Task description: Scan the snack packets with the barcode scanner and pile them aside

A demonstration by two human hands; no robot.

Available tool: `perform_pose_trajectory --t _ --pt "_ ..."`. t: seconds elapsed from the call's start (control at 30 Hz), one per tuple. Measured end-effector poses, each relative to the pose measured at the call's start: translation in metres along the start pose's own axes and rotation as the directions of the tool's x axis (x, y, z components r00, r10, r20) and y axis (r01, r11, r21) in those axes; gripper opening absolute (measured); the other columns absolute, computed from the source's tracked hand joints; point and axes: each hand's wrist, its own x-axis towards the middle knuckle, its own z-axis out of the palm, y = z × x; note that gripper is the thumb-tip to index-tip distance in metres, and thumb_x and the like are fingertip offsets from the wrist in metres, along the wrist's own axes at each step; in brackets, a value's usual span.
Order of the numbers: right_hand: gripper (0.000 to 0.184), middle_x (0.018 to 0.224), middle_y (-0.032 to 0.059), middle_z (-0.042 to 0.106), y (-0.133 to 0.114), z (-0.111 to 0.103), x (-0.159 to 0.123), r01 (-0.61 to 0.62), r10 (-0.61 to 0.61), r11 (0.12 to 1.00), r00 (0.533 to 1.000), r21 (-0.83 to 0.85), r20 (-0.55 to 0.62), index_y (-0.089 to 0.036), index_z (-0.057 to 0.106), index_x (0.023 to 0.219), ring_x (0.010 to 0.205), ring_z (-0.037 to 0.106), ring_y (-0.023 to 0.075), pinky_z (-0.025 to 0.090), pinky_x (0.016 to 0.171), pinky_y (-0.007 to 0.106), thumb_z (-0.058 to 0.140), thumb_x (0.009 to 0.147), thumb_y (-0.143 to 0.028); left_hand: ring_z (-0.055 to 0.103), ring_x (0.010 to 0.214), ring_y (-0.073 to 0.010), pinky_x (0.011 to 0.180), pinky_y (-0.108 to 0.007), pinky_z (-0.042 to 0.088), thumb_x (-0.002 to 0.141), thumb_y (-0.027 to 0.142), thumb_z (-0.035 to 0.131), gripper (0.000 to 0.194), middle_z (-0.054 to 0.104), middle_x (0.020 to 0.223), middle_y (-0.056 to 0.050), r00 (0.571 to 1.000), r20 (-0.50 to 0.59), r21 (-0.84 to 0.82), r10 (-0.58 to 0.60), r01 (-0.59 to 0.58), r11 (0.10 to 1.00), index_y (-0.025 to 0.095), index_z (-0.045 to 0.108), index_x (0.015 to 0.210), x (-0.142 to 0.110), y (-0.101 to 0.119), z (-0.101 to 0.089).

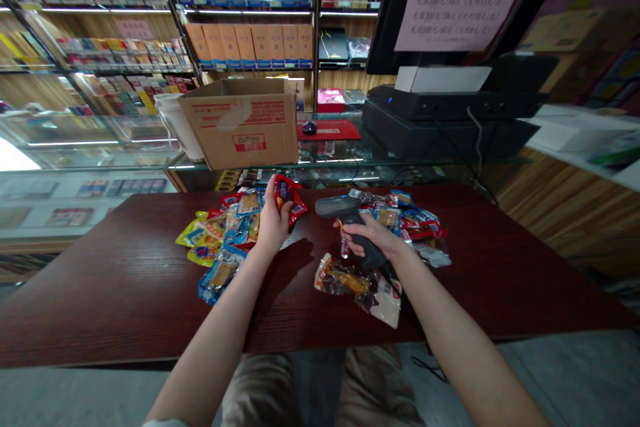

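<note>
From the head camera: left hand (273, 223) closed around a red snack packet (289, 197), right hand (367, 237) wrapped around the grip of a black barcode scanner (345, 210), both over loose vacuum-sealed snack packets (220, 240) heaped on the dark wood table (100, 300). Past the heap, a cardboard box (240, 127) on a glass display counter (325, 160), near a black cash register (445, 120).

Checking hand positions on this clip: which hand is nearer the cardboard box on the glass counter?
Left. The left hand is in front of the cardboard box, over the table; the right hand is farther off, in front and to the box's right.
</note>
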Motion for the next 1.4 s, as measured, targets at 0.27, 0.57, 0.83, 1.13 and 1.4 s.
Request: perform_pose_trajectory --t 0.27,0.57,0.83,1.13,1.4 --pt "0.033 0.062 -0.0065 0.052 0.001 0.001 0.001 0.011 -0.011 1.000 1.000 -0.014 0.002 -0.015 0.057 0.096 0.037 0.043 0.0047 0.033 0.035 0.019 0.075 0.074 -0.033 0.039 0.137 -0.0314 0.116 -0.044 0.029 0.076 0.023 0.071 0.061 0.054 0.137 -0.015 0.992 0.010 0.068 0.123 -0.123 0.990 0.021 0.053 0.134 0.001 -0.005 -0.002" --pt "0.032 0.059 -0.0069 0.050 0.001 0.000 0.002 0.002 -0.004 0.999 0.999 -0.053 -0.034 -0.015 0.057 0.092 0.038 0.042 0.0050 0.033 0.036 0.019 0.074 0.074 -0.035 0.046 0.127 -0.0294 0.113 -0.044 0.032 0.081 0.024 0.065 0.054 0.056 0.125 -0.013 0.983 0.064 0.162 0.175 -0.183 0.970 0.022 0.054 0.134 0.001 -0.004 -0.003" --pt "0.031 0.057 -0.0074 0.049 0.000 0.000 0.000 -0.025 0.024 0.998 0.999 -0.064 -0.026 -0.016 0.054 0.088 0.038 0.041 0.0043 0.033 0.037 0.018 0.074 0.074 -0.035 0.043 0.131 -0.0295 0.116 -0.042 0.029 0.080 0.022 0.065 0.055 0.057 0.127 -0.014 0.980 0.047 0.152 0.194 -0.199 0.968 0.022 0.056 0.134 0.001 -0.007 -0.002" --pt "0.036 0.055 -0.0077 0.050 0.000 -0.001 0.000 -0.013 0.012 1.000 0.999 -0.020 -0.047 -0.015 0.056 0.092 0.037 0.041 0.0047 0.031 0.036 0.019 0.076 0.071 -0.037 0.056 0.115 -0.0251 0.103 -0.042 0.045 0.090 0.022 0.050 0.057 0.059 0.124 -0.015 0.909 0.141 0.514 0.392 -0.406 0.756 0.018 0.039 0.146 0.003 -0.018 -0.003" --pt "0.034 0.056 -0.0072 0.049 -0.004 -0.009 0.000 0.072 -0.069 0.997 0.985 0.011 -0.157 -0.016 0.057 0.094 0.037 0.040 0.0052 0.030 0.037 0.020 0.074 0.072 -0.035 0.060 0.108 -0.0302 0.093 -0.041 0.048 0.090 0.029 0.049 0.061 0.058 0.129 -0.016 0.958 -0.036 0.871 0.284 -0.110 0.480 0.020 0.037 0.150 0.007 0.032 -0.027"
